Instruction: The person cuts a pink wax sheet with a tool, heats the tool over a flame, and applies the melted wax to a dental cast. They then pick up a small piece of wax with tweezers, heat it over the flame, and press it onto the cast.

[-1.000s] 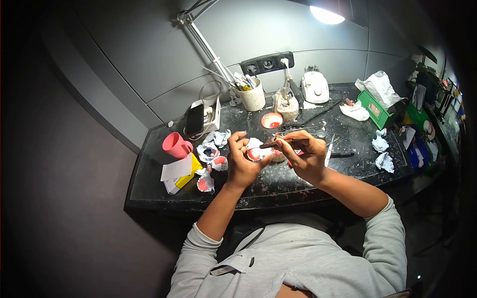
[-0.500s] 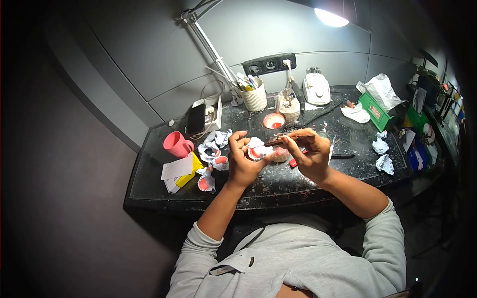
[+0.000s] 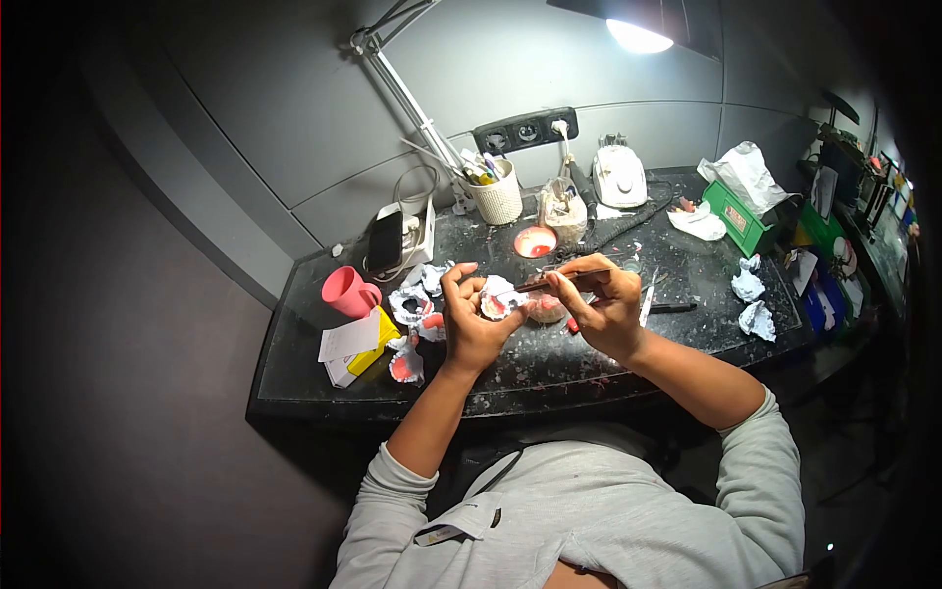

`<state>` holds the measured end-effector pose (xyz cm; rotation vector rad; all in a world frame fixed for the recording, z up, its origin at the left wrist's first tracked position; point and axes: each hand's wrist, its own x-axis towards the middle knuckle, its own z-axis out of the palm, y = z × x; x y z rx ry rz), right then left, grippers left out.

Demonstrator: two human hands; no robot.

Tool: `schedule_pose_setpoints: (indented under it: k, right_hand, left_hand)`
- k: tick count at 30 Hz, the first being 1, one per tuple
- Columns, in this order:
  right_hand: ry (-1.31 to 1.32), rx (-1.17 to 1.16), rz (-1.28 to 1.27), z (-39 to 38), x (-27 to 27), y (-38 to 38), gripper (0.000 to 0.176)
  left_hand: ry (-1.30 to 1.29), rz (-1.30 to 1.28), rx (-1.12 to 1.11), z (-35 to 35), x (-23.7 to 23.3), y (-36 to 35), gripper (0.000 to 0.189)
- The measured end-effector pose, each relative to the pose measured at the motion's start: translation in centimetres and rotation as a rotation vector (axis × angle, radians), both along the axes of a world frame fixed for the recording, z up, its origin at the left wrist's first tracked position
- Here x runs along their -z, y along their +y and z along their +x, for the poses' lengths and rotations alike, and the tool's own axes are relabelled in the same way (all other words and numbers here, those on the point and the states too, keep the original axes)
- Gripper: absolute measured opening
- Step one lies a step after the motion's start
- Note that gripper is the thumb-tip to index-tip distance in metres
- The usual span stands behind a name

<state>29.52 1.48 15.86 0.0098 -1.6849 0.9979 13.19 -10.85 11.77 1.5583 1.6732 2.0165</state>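
Observation:
My left hand is closed round a white plaster piece with pink material on it, held above the dark bench. Between the fingers of my right hand is a thin dark tool, its tip pointing left at the plaster piece. Just behind the held piece, partly hidden by my hands, sits a pinkish rounded model. Several white plaster pieces, some with pink parts, lie left of my left hand. A red-and-white bowl stands beyond both hands.
A pink mug, a yellow box and a phone are at the left. Behind stand a pen holder and a white device. At the right are a green box, white lumps and a black pen.
The plaster piece in my left hand has turned, showing its pink part differently. My right hand has shifted slightly left with the tool. The whole view has moved a little.

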Motion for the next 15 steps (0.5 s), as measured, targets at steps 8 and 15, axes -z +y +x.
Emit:
schedule_pose_setpoints:
  k: [8, 15]
  right_hand:
    - [0.038, 0.003, -0.006, -0.2, 0.2, 0.2, 0.011]
    - [0.131, 0.06, -0.043, 0.5, -0.3, 1.5, 0.01]
  left_hand:
    - [0.054, -0.042, -0.027, -0.1, -0.2, 0.0, 0.088]
    - [0.087, -0.061, -0.078, 0.6, -1.3, -0.3, 0.085]
